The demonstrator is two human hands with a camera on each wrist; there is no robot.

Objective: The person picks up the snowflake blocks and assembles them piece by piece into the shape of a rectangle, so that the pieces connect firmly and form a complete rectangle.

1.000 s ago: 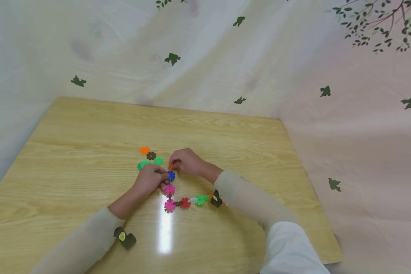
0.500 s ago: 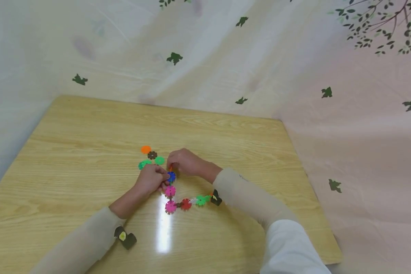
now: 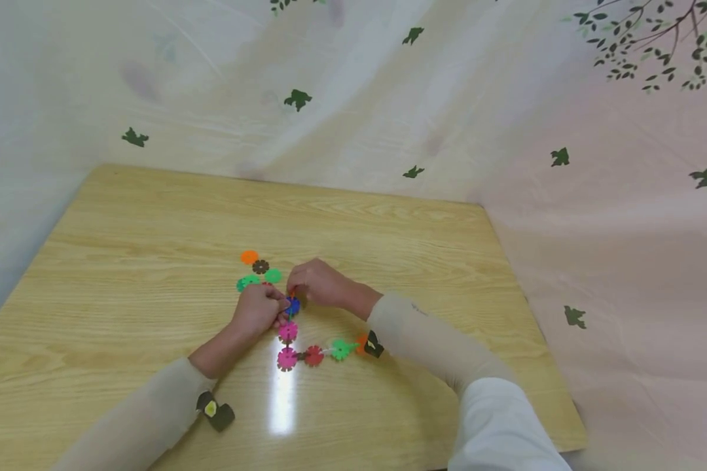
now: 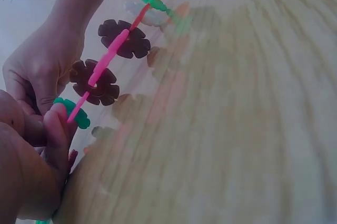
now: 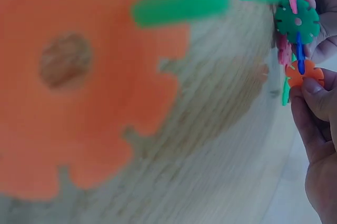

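Note:
Notched plastic snowflake discs are slotted together into an L-shaped chain. My left hand (image 3: 254, 311) pinches the chain at its far end, by the blue disc (image 3: 293, 305) and the dark green disc (image 5: 298, 30). Between the thumb and fingers of my right hand (image 3: 321, 282) is an orange disc (image 5: 316, 72), its edge meeting the blue disc. How deep the slots sit, I cannot tell. Toward me run two pink discs (image 3: 287, 359); a red disc (image 3: 314, 356) and a light green disc (image 3: 340, 350) continue right, ending in another orange disc (image 3: 361, 344) under my right wrist.
Beyond my left hand lie loose discs: orange (image 3: 249, 257), brown (image 3: 260, 267), light green (image 3: 273, 276) and several more partly covered. The wooden table (image 3: 418, 261) meets a hanging cloth (image 3: 353, 131) at the back and right.
My right hand has moved slightly left and nearer, bringing the orange disc closer to the blue one. The chain's near part has shifted slightly left and toward me. My left hand keeps its hold.

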